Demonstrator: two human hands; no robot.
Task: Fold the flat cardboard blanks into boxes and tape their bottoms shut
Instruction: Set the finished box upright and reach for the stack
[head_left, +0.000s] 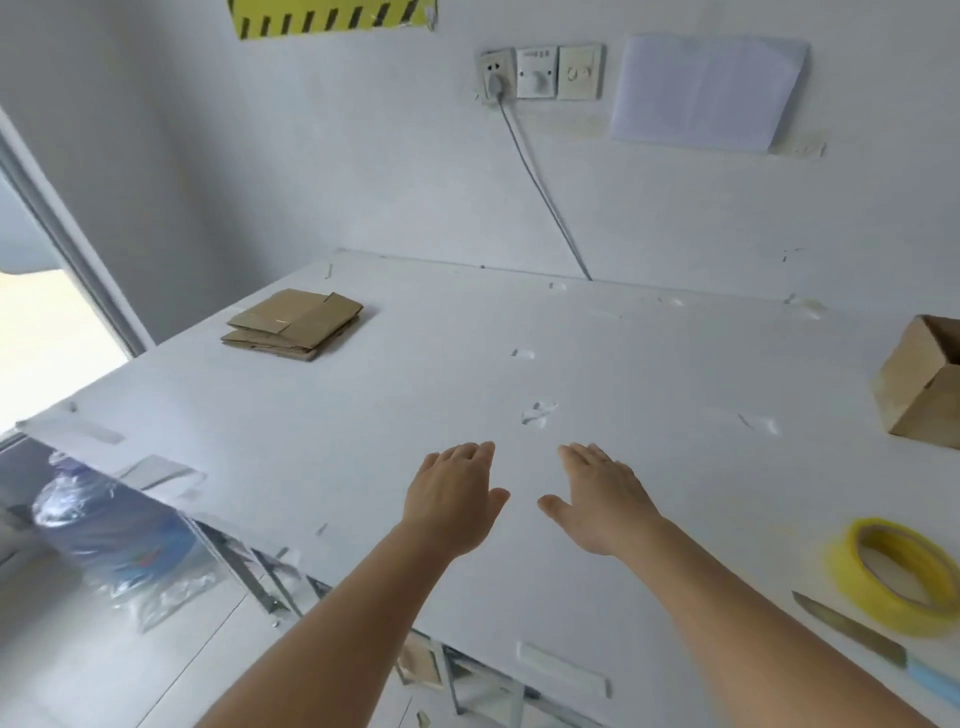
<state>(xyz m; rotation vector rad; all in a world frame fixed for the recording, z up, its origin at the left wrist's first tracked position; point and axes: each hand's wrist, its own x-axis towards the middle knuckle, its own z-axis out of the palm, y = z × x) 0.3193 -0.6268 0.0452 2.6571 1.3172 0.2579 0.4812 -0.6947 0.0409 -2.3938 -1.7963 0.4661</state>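
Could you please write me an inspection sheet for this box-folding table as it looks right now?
Surface: white table, dotted with small tape scraps.
Job's things: stack of flat cardboard blanks at far left; one folded box at right edge, open top; yellow tape roll at near right.
Clutter: knife lying beside the tape roll.
Hands: left hand and right hand open, fingers straight, over the table, holding nothing.
Cables: grey cable from wall socket down behind the table.
Surroundings: striped yellow sign, paper sheet on wall; plastic bags below left.
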